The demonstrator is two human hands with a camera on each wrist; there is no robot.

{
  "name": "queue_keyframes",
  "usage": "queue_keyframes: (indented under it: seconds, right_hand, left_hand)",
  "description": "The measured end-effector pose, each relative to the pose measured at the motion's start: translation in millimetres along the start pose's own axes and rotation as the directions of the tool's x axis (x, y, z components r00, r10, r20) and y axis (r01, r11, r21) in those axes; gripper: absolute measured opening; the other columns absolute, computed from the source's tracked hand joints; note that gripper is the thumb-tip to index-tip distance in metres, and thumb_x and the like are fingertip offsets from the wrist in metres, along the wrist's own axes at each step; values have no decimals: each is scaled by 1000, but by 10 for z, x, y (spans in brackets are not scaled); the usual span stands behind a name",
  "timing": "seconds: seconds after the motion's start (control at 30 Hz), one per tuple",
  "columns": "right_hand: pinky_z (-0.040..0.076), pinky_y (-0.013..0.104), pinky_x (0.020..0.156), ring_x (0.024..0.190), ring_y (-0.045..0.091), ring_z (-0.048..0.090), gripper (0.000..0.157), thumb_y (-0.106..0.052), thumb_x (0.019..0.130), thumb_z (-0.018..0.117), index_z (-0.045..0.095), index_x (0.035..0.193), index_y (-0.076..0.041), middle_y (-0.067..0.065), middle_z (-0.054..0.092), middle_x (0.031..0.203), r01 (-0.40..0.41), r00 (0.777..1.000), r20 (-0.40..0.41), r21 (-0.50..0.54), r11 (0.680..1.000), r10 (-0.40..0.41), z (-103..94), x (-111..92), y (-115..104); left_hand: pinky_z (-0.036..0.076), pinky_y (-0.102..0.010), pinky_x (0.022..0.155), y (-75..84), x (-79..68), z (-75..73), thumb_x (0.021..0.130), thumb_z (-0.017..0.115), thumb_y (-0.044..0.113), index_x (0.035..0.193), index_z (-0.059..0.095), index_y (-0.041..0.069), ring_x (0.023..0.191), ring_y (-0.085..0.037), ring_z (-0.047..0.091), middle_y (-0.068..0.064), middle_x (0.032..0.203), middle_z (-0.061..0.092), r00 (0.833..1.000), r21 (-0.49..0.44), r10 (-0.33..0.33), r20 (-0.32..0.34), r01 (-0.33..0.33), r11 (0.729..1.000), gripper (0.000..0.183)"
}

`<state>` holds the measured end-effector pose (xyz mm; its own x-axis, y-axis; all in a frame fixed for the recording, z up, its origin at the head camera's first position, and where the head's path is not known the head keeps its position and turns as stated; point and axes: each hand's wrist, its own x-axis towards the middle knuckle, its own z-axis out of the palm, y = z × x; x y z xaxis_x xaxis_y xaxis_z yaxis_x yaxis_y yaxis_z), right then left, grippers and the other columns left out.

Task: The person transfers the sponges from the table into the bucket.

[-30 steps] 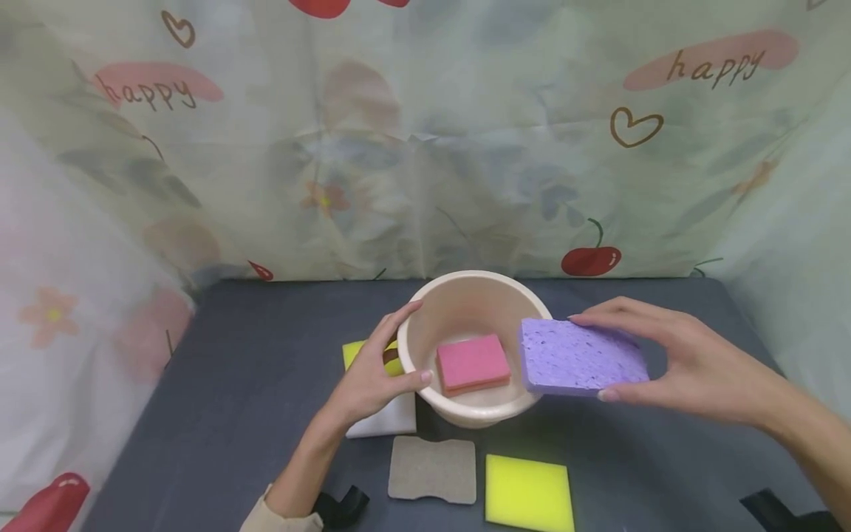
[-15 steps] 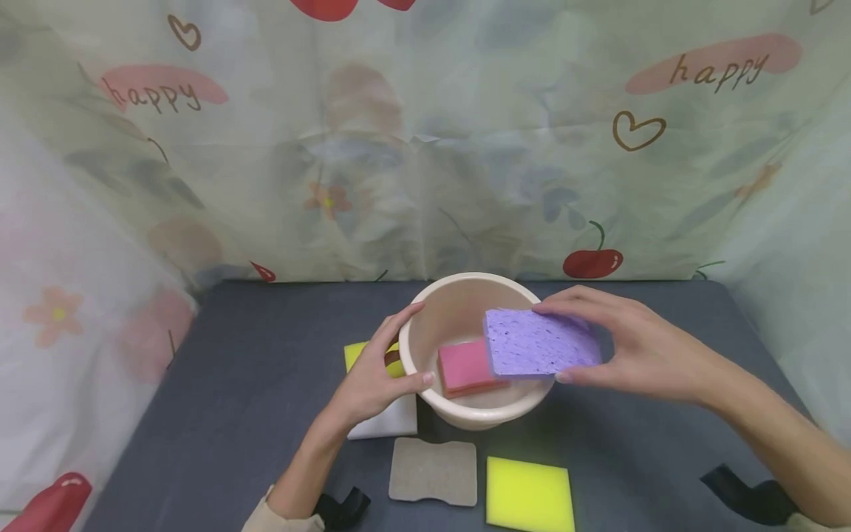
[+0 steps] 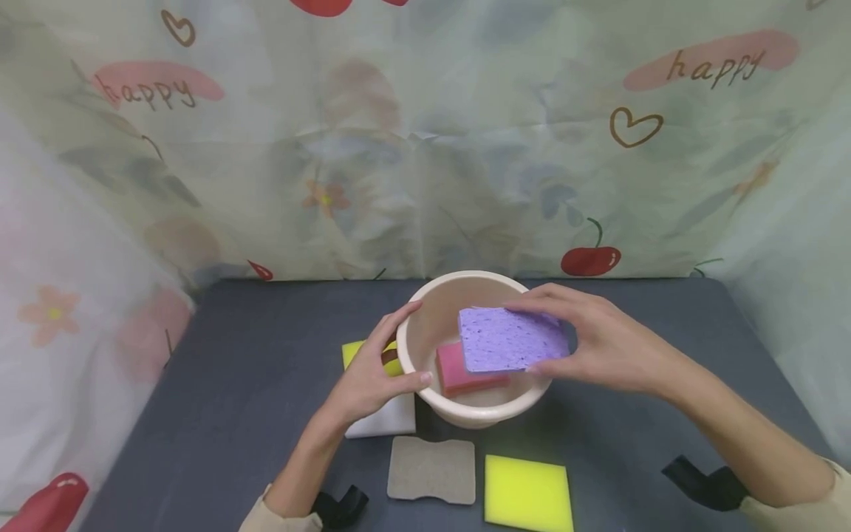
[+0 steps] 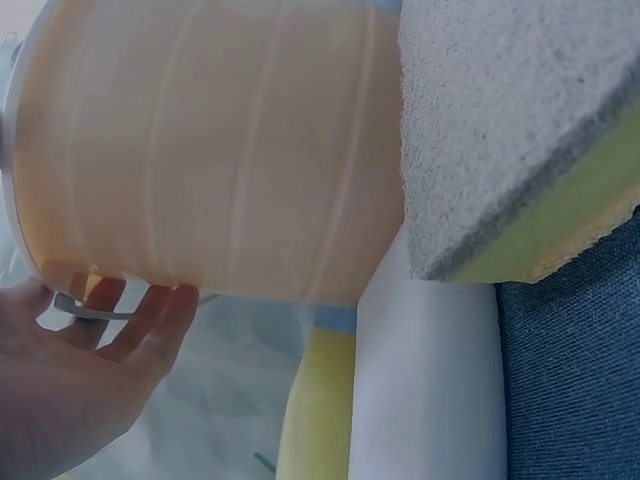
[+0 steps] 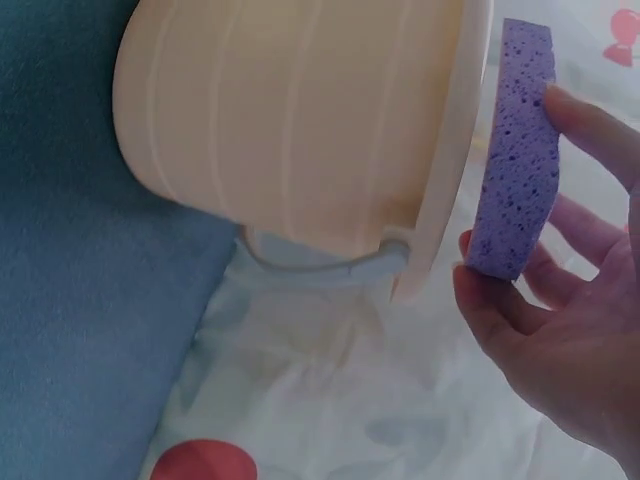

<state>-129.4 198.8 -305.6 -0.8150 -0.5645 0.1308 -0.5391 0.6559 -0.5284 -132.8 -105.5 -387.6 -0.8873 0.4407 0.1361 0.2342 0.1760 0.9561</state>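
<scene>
A cream bucket (image 3: 435, 314) stands on the dark table, with a pink sponge (image 3: 455, 375) lying flat on its floor. My left hand (image 3: 366, 383) holds the bucket's left side, thumb at the rim and fingers against the outer wall, as the left wrist view shows from below. Above the opening, my right hand (image 3: 601, 341) pinches a purple, pitted sponge (image 3: 508, 340) by its right end, between thumb and fingers. In the right wrist view this purple sponge (image 5: 520, 150) sits just outside the rim plane, apart from the bucket. It partly covers the pink sponge in the head view.
In front of the bucket lie a grey notched pad (image 3: 432, 471) and a yellow sponge (image 3: 528, 493). A white block (image 3: 387, 416) and another yellow piece (image 3: 351, 353) sit left of the bucket, partly behind my left hand. A patterned curtain (image 3: 412, 185) hangs behind the table.
My right hand has carried the purple sponge leftward, from beside the right rim to over the bucket's opening. The left hand and bucket have stayed put.
</scene>
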Motion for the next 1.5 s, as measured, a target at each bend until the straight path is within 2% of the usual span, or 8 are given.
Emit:
queue_keyframes:
  seconds: [0.17,0.33,0.6,0.7,0.93,1.07,1.27,1.5]
  right_hand:
    - [45,30,80,102,4,48,67,-37,68,79,50,128,-32,-15,48,119,-1,1000,12,12,1000,1,76,101,-29]
    - [45,30,77,97,5,49,66,-36,67,80,52,126,-33,-14,49,115,-4,1000,25,29,1000,3,187,173,-51]
    - [45,31,80,104,8,49,65,-31,65,81,54,124,-32,-12,50,116,-40,998,41,16,999,40,304,274,-90]
    - [45,31,81,105,8,49,64,-32,65,81,55,123,-31,-13,52,117,-55,997,52,2,999,54,331,301,-97]
    - [44,30,82,104,9,49,62,-29,62,82,57,118,-26,-12,54,116,-60,995,79,-16,998,61,410,330,-103]
    - [43,32,84,104,10,49,61,-25,60,83,59,115,-20,-10,56,112,-33,995,98,-44,999,37,450,352,-112]
    - [43,31,84,102,10,49,59,-26,59,82,60,113,-18,-7,57,109,-28,990,137,-110,994,43,505,399,-141]
    - [42,33,83,96,13,50,54,-24,59,80,59,108,-18,-6,57,104,-20,971,233,-140,990,53,512,444,-160]
  left_hand:
    - [42,-36,91,-202,33,-14,72,77,25,142,28,34,117,-18,42,1,130,37,1000,27,6,-9,-6,1000,85]
    - [41,-36,92,-219,26,-24,72,77,24,141,28,35,117,-15,42,3,131,37,1000,38,-6,-11,7,999,85]
    - [40,-42,93,48,-28,-41,74,75,22,143,29,24,119,-24,40,-8,131,36,1000,3,-27,2,27,1000,83]
    - [40,-44,92,68,-32,-38,74,75,21,143,29,22,119,-26,40,-9,131,36,1000,-2,-30,3,30,1000,82]
    - [41,-39,92,-215,11,-31,72,77,27,141,29,35,117,-15,42,4,129,38,1000,22,-4,-5,4,1000,84]
    - [41,-40,92,-86,-9,-23,73,76,26,142,29,31,118,-17,42,0,129,38,1000,18,-2,-3,2,1000,84]
    - [39,-47,93,118,-29,-17,74,75,17,143,30,17,120,-31,40,-14,130,37,1000,-3,8,0,-8,1000,82]
    - [40,-44,93,-100,16,-7,73,76,22,143,29,26,120,-29,40,-11,131,37,1000,4,26,-2,-26,1000,84]
